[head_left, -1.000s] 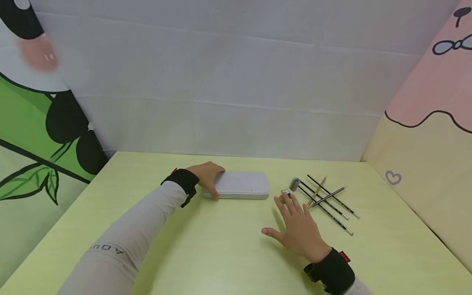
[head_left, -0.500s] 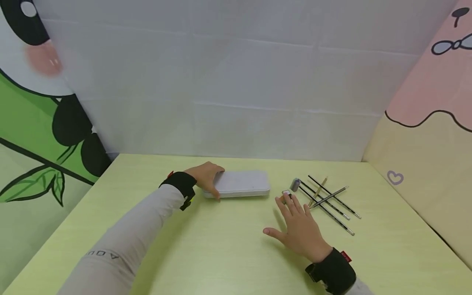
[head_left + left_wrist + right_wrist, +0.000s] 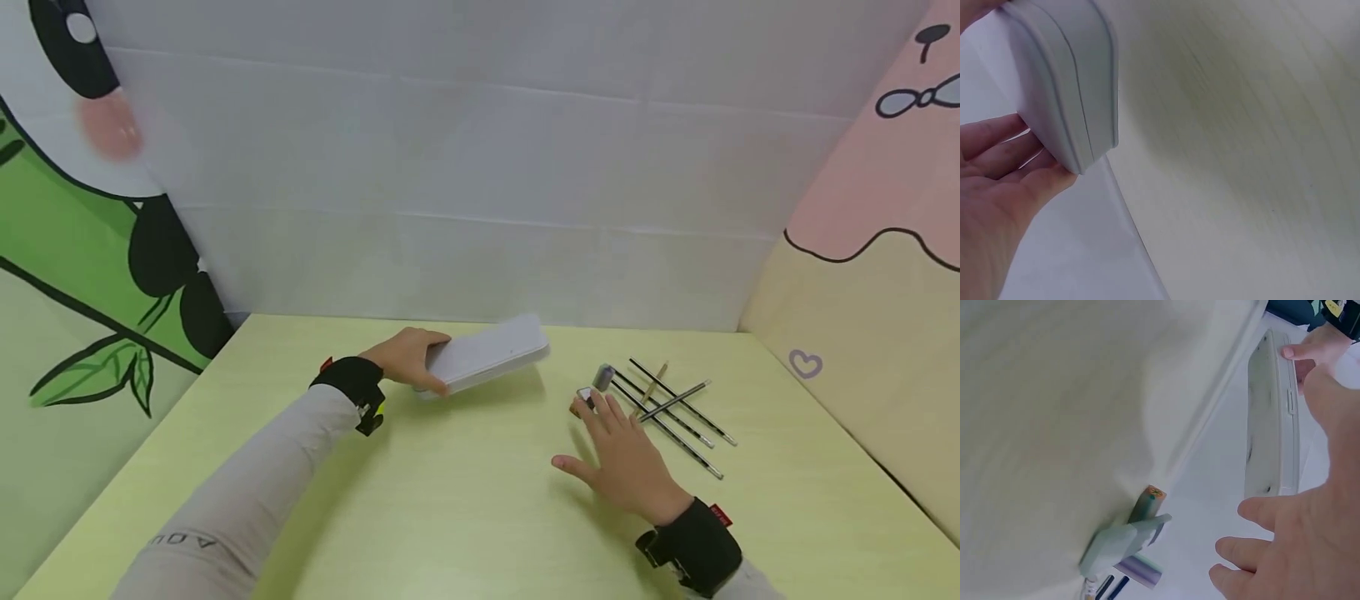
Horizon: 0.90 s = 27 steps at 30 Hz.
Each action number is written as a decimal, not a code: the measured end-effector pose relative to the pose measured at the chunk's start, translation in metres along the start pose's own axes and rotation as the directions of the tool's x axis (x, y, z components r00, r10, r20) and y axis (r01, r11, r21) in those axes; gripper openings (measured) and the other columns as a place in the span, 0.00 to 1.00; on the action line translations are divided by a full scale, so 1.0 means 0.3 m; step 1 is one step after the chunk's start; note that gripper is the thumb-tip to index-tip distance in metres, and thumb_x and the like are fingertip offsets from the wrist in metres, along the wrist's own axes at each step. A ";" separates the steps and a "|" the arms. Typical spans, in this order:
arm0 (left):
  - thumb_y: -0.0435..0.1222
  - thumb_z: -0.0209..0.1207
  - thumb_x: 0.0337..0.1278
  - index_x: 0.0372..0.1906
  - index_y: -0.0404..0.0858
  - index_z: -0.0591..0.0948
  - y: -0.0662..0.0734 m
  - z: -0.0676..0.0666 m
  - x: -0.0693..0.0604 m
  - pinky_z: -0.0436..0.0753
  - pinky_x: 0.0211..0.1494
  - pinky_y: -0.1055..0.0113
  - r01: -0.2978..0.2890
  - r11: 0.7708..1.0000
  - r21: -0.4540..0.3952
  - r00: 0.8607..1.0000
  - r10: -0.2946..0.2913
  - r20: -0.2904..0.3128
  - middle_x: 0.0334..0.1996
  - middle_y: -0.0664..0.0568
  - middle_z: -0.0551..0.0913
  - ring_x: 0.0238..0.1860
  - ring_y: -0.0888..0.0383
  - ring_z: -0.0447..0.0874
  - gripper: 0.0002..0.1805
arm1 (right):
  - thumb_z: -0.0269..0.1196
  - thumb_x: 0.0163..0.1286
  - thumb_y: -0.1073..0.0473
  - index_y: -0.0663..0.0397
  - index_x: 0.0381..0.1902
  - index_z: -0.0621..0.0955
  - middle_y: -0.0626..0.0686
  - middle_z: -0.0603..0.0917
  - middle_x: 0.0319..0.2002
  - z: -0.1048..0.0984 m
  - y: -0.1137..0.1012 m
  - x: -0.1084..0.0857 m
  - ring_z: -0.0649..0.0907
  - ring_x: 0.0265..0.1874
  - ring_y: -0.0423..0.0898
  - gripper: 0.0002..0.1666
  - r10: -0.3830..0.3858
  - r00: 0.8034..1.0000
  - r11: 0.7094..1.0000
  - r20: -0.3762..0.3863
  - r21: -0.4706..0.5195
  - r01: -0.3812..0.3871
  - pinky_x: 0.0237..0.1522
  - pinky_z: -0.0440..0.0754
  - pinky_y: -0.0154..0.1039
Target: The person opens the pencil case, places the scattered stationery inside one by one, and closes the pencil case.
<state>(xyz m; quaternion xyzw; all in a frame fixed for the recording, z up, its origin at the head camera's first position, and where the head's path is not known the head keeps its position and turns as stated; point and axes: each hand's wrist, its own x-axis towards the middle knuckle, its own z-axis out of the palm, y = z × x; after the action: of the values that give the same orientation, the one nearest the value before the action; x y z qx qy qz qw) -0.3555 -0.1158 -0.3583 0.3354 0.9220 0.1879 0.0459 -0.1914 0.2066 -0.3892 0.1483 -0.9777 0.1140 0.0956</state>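
Observation:
A closed white pencil case point(image 3: 495, 353) is tilted above the table, its right end raised higher than its left. My left hand point(image 3: 408, 357) grips it by the left end, thumb at the near side and fingers behind; the left wrist view shows the case point(image 3: 1094, 69) between thumb and fingers. My right hand point(image 3: 626, 462) is held out with fingers spread and holds nothing. Just beyond its fingertips lie a small white piece point(image 3: 587, 395) and a grey block point(image 3: 603, 377). In the right wrist view, a small block with an orange patterned end point(image 3: 1147, 503) lies beside a pale flat piece point(image 3: 1110, 549).
Several dark pencils point(image 3: 690, 451) and a tan one point(image 3: 655, 379) lie crossed on the pale yellow table point(image 3: 450, 517), right of my right hand. A white cloth wall point(image 3: 480, 167) stands behind the table. Printed panels flank it on both sides.
My left hand has lifted the pencil case's right end off the table, tilting it. My right hand has shifted slightly to the right, still spread.

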 end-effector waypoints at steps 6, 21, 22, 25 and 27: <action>0.48 0.70 0.43 0.69 0.33 0.67 0.004 0.003 -0.036 0.78 0.61 0.53 0.011 0.985 -0.170 0.999 -0.018 -0.043 0.62 0.41 0.77 0.60 0.47 0.77 0.47 | 0.57 0.65 0.32 0.58 0.73 0.61 0.68 0.58 0.73 -0.024 0.001 0.010 0.57 0.73 0.66 0.49 -0.019 1.000 1.000 -0.014 0.005 0.019 0.67 0.58 0.70; 0.38 0.71 0.47 0.70 0.36 0.66 0.106 -0.019 -0.071 0.71 0.70 0.49 -0.100 0.841 -0.532 0.990 0.031 -0.139 0.67 0.40 0.71 0.68 0.43 0.70 0.43 | 0.58 0.66 0.36 0.59 0.73 0.60 0.65 0.58 0.74 -0.039 -0.011 0.033 0.58 0.73 0.64 0.48 -0.067 0.995 0.996 -0.072 0.053 0.071 0.70 0.60 0.64; 0.38 0.71 0.47 0.70 0.36 0.66 0.116 -0.017 -0.071 0.71 0.70 0.49 -0.108 0.832 -0.545 0.989 0.032 -0.147 0.67 0.40 0.71 0.68 0.43 0.70 0.43 | 0.58 0.66 0.36 0.58 0.73 0.60 0.65 0.58 0.74 -0.038 -0.012 0.034 0.58 0.73 0.64 0.48 -0.066 0.995 0.996 -0.076 0.057 0.071 0.70 0.61 0.64; 0.36 0.71 0.46 0.70 0.37 0.66 0.154 -0.009 -0.075 0.72 0.69 0.52 -0.133 0.797 -0.589 0.984 0.037 -0.172 0.67 0.42 0.71 0.68 0.44 0.71 0.43 | 0.58 0.66 0.36 0.57 0.74 0.60 0.64 0.58 0.74 -0.038 -0.017 0.034 0.59 0.73 0.63 0.48 -0.065 0.993 0.994 -0.096 0.078 0.073 0.69 0.62 0.64; 0.34 0.71 0.47 0.70 0.36 0.66 0.181 -0.002 -0.079 0.72 0.69 0.54 -0.161 0.766 -0.622 0.980 0.051 -0.191 0.67 0.42 0.71 0.67 0.44 0.71 0.42 | 0.59 0.66 0.36 0.56 0.74 0.60 0.63 0.58 0.74 -0.035 -0.023 0.034 0.59 0.73 0.63 0.48 -0.065 0.992 0.993 -0.107 0.092 0.075 0.69 0.62 0.63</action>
<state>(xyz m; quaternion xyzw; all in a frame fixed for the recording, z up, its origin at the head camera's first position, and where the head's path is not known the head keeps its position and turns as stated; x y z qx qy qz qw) -0.3047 -0.0929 -0.3382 0.3354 0.7844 0.5170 0.0703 -0.1972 0.2002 -0.3756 0.1807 -0.9590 0.1650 0.1430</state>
